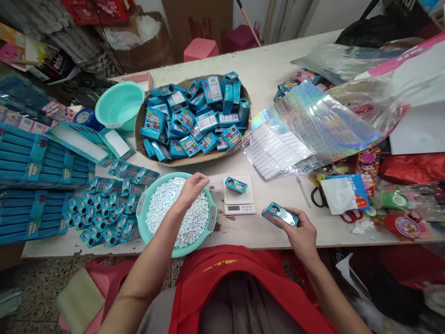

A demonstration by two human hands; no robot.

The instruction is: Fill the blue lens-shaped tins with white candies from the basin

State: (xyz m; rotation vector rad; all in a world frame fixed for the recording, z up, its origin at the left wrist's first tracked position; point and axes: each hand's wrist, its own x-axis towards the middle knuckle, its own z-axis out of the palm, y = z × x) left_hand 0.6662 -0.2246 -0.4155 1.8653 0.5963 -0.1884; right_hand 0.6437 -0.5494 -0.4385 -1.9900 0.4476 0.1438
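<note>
Near the front edge of the white surface (pixel 239 234), the right grip (pixel 303 234) is closed around a blue box (pixel 287 216). The left grip (pixel 192 190), fingers drawn together, is over a basin (pixel 212 218) of white sweets (pixel 167 204); whether it holds any, I cannot tell. Between them, a scale (pixel 239 198) carries another box (pixel 236 184); toward the far edge, a carton (pixel 190 161) holds more.

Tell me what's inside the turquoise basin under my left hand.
The basin holds a heap of small white pieces. They cover its bottom, so nothing beneath can be seen, and your left hand and forearm hide some of the pieces.
</note>
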